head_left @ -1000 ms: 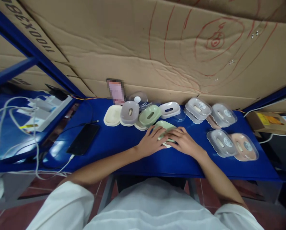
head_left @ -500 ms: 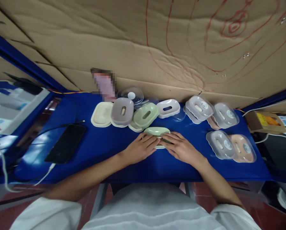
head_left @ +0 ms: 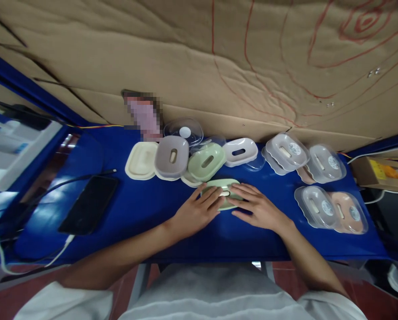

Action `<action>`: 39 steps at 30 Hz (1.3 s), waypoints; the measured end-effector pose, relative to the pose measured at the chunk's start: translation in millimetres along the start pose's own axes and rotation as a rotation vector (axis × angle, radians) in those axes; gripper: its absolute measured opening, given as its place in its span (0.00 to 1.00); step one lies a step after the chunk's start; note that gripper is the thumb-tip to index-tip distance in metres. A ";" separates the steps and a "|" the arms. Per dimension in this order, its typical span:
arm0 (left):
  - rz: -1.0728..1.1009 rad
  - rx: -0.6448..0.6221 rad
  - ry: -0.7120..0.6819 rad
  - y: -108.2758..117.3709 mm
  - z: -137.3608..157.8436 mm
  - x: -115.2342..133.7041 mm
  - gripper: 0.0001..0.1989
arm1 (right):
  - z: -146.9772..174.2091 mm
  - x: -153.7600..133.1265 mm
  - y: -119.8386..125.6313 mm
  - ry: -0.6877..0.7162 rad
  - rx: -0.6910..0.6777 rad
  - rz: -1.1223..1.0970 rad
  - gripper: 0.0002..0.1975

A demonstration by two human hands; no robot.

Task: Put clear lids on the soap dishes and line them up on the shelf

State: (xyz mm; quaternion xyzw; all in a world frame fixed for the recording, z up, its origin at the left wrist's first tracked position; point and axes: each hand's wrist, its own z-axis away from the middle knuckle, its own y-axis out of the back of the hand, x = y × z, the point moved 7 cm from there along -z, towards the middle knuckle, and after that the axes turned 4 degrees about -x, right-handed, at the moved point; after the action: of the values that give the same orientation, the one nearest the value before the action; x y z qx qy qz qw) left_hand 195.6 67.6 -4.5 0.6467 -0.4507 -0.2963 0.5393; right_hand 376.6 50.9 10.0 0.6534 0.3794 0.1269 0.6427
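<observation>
Both my hands rest on a pale green soap dish [head_left: 226, 205] lying on the blue table in front of me. A small cream piece [head_left: 224, 194] sits in its middle slot. My left hand [head_left: 196, 208] covers the dish's left end, fingers stretched out over the top. Across the right end lies my right hand [head_left: 259, 205], its fingers spread. Neither hand is wrapped round the dish. Just behind it are another green soap dish [head_left: 199, 169], a grey-mauve one [head_left: 167, 151], a cream tray [head_left: 140, 163] and a pale lilac dish [head_left: 248, 144].
Several clear-lidded soap dishes [head_left: 314, 208] stand at the right. A loose clear lid [head_left: 194, 129] leans at the back by the cardboard wall [head_left: 185, 66]. A black phone [head_left: 88, 205] with cables lies at the left. A small carton [head_left: 368, 171] is at the far right.
My hands have drawn slightly apart on the green dish, and the cream piece in its slot shows more. The whole view has shifted a little.
</observation>
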 end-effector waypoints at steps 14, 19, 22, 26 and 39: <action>0.457 -0.022 0.112 1.9 2.4 -10.9 0.18 | 25.3 85.8 12.7 -0.633 0.328 0.107 0.27; 0.675 -0.103 0.259 -10.7 3.2 -23.9 0.40 | 34.8 69.8 41.8 -0.549 0.273 -0.073 0.22; 0.735 -0.081 0.304 -16.4 3.7 -28.7 0.56 | 36.1 52.3 52.2 -0.481 0.222 -0.216 0.22; 0.782 -0.017 0.291 -19.4 3.7 -29.0 0.63 | 22.0 18.0 37.1 -0.269 0.052 -0.319 0.23; 0.653 -0.018 0.272 -19.1 6.7 -30.0 0.55 | 4.5 -17.0 -0.7 -0.011 -0.124 -0.081 0.36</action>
State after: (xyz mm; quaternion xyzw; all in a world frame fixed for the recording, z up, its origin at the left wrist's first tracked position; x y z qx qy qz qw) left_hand 182.3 92.0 -27.7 0.4971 -0.5550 -0.0233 0.6666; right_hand 367.7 36.2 14.2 0.5971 0.3934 0.1203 0.6886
